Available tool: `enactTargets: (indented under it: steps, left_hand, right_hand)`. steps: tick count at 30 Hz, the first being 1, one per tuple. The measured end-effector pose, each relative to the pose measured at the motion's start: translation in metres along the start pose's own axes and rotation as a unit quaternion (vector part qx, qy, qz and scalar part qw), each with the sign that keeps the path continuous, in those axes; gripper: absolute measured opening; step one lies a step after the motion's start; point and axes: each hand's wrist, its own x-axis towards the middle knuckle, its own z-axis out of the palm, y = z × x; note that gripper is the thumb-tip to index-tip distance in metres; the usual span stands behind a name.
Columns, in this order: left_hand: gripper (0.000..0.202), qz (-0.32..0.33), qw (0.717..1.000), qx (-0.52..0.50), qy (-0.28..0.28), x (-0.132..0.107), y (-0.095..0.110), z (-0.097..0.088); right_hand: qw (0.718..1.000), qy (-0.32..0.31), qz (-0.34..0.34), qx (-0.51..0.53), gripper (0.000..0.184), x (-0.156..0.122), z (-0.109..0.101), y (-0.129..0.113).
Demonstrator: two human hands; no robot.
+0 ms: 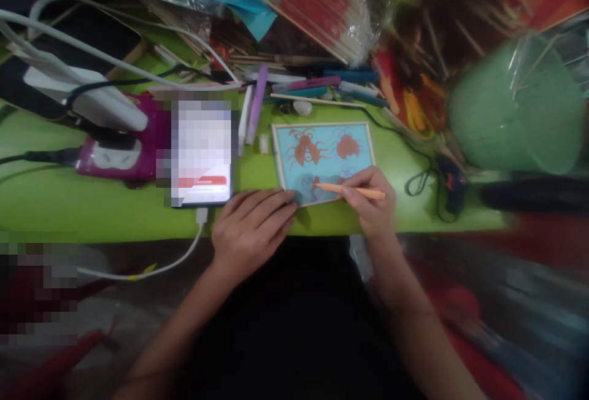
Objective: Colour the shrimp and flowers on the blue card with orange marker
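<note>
A light-blue picture card [322, 151] framed with thin wooden strips lies on the green table [427, 210]. Two orange-brown beetle drawings [306, 148] fill its upper half, and purple outlines, one like a flower, show lower down. My right hand [375, 200] pinches an orange marker pen [363, 192], its tip on the lower-left outline, where a small patch is orange. Flat and with fingers stretched, my left hand [253, 225] rests on the table, its fingertips at the card's lower-left corner. The card's lower right is partly hidden by my right hand.
Left of the card stand a lit, blurred-out phone [202, 154] on a white cable [200, 228] and a purple power strip [110, 157]. Behind lie several markers [257, 102] and wooden sticks [294, 4]. A green bin [515, 111] and a glue gun-like dark object [451, 185] sit right.
</note>
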Motion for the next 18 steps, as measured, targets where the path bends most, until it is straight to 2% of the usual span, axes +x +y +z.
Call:
enactTargets:
  steps: [18]
  left_hand:
    - [0.027, -0.01, 1.0, -0.009, -0.003, -0.0007, 0.0006, 0.0]
  right_hand:
    - [1.0, -0.015, -0.002, 0.006, 0.012, -0.0017, 0.0002, 0.0071]
